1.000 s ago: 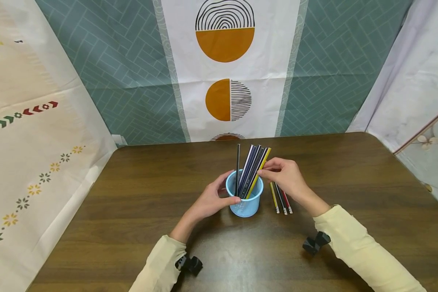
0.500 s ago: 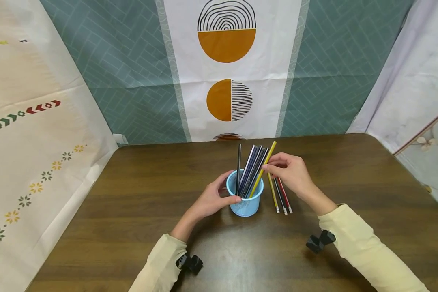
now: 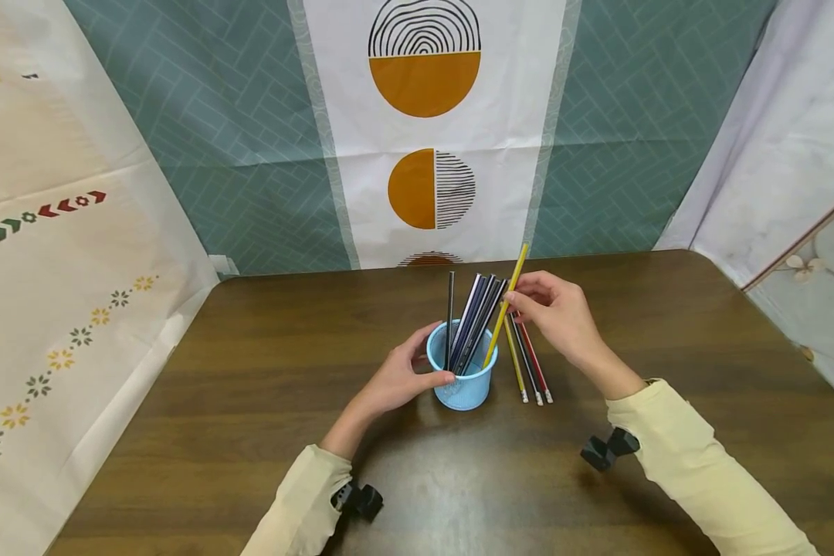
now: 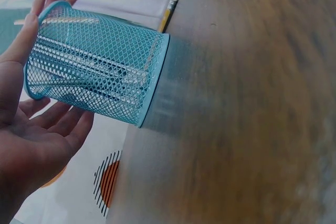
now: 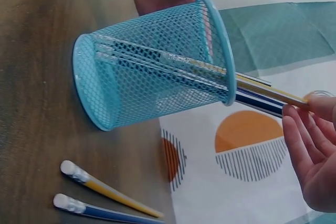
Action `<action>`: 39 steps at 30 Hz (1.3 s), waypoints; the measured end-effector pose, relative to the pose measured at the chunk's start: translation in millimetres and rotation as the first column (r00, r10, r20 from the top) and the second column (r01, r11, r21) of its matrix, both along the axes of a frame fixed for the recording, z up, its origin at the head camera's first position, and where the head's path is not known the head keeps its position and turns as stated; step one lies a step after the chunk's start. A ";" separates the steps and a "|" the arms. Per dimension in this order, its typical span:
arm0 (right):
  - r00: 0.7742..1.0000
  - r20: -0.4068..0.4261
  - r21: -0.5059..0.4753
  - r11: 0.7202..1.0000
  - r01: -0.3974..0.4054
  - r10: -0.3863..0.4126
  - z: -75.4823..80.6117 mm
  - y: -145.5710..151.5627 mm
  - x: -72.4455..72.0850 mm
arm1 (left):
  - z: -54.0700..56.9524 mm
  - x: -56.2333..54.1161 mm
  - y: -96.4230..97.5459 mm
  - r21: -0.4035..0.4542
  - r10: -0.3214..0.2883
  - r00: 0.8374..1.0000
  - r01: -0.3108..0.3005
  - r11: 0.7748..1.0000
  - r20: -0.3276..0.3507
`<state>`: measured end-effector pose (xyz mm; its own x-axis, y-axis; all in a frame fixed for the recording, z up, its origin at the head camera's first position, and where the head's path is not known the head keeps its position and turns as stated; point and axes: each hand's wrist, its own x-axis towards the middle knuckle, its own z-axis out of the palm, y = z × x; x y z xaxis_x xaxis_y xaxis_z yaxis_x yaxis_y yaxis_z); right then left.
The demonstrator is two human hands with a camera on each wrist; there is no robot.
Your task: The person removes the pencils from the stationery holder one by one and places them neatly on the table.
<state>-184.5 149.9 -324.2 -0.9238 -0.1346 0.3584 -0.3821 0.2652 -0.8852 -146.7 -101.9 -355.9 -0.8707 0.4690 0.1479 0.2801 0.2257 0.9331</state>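
A light blue mesh pencil cup (image 3: 462,395) stands on the wooden table, with several dark pencils (image 3: 478,318) leaning inside it. My left hand (image 3: 398,380) grips the cup near its rim, thumb at the front and fingers around the far side. Between thumb and fingertips, my right hand (image 3: 557,315) pinches a yellow pencil (image 3: 518,266). That pencil slants up and right, higher than the others, its lower end still within the cup. Through the mesh in the right wrist view, the yellow pencil (image 5: 270,93) runs beside the dark ones.
Right of the cup lie a yellow pencil (image 3: 517,367), a black pencil (image 3: 530,367) and a red pencil (image 3: 538,367), eraser ends toward me. The brown table (image 3: 285,432) ends at a patterned cloth backdrop (image 3: 250,154). Black cameras sit on both wrists.
My right hand has drawn the yellow pencil upward and slightly right, away from the dark bundle. My left hand keeps its hold on the cup.
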 end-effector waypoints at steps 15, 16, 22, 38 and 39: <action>0.989 -0.145 -0.073 0.996 -0.044 0.033 11.6 -4.7 -0.2 | 0.5 -0.3 -0.2 0.007 -0.008 1.000 0.008 1.000 -0.015; 0.987 -0.155 -0.077 0.996 -0.043 0.031 12.2 -4.6 0.0 | 0.1 -0.4 -0.4 0.010 -0.009 1.000 0.010 1.000 -0.018; 0.979 -0.205 -0.103 0.994 -0.026 0.005 18.8 -3.3 1.0 | -25.3 -14.2 -2.6 0.014 -0.001 1.000 0.001 1.000 -0.016; 0.974 -0.225 -0.069 0.998 0.011 -0.026 34.8 1.5 5.7 | -34.1 -18.0 -5.4 0.043 -0.005 0.999 0.007 0.999 -0.045; 0.975 -0.222 -0.059 0.998 0.012 -0.025 34.6 1.8 5.9 | -34.4 -18.0 -5.7 0.045 -0.004 0.999 0.006 0.999 -0.046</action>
